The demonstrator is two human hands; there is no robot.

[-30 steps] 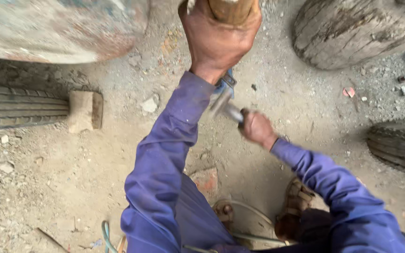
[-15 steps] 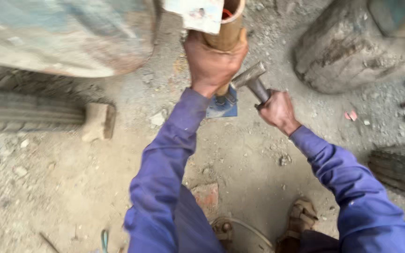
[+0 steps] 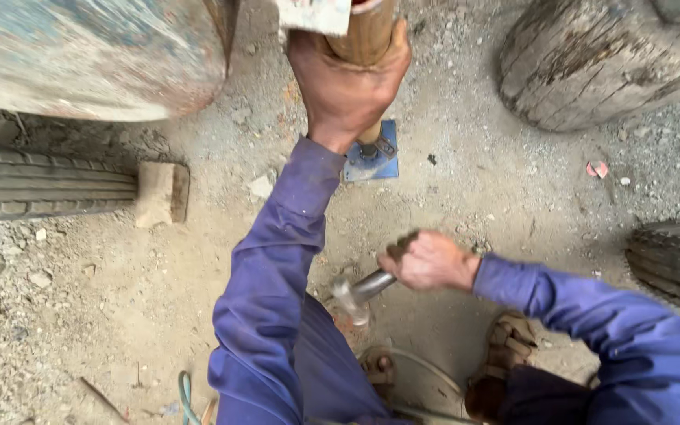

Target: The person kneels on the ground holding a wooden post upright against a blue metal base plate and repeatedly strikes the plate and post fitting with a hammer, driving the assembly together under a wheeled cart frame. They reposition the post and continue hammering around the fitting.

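Since half a second ago the one hammer (image 3: 360, 293) dropped low, right hand (image 3: 428, 260) fingers wrapped round its handle, while left hand (image 3: 348, 83) grips the single brown pipe (image 3: 365, 35) standing on one blue plate (image 3: 371, 161), three tyres around.
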